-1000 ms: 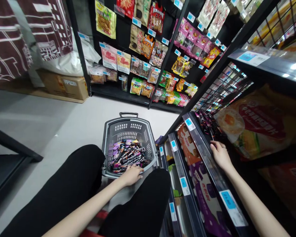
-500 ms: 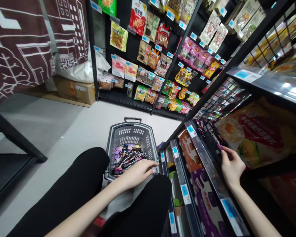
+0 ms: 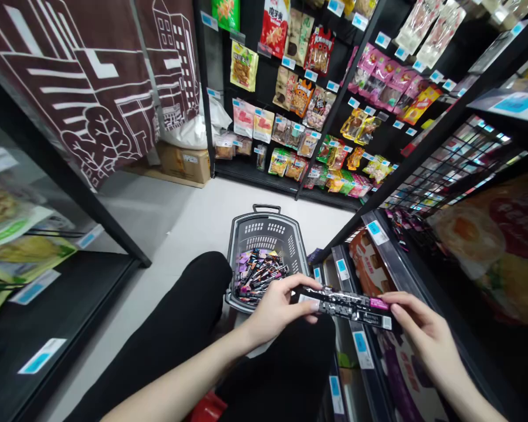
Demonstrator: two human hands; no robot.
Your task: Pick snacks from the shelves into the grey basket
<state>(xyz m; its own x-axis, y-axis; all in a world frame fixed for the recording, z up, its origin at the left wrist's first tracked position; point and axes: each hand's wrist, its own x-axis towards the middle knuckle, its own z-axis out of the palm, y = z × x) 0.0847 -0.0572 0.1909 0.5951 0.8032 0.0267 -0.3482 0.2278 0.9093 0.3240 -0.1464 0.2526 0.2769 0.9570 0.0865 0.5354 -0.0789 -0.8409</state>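
Above the right knee (image 3: 317,346), just nearer than the basket (image 3: 257,230), slim black packets (image 3: 349,306) lie nearly level between both hands, exact count unclear. Left hand (image 3: 286,305) grips one end between thumb and fingers; right hand (image 3: 426,328) pinches the other, magenta-marked end with its fingertips. Similar packets lie heaped in the basket on the floor (image 3: 189,214), and more sit on the shelf (image 3: 396,252) at right.

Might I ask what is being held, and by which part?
At least one black packet: left hand at one end, right hand at the pink end.
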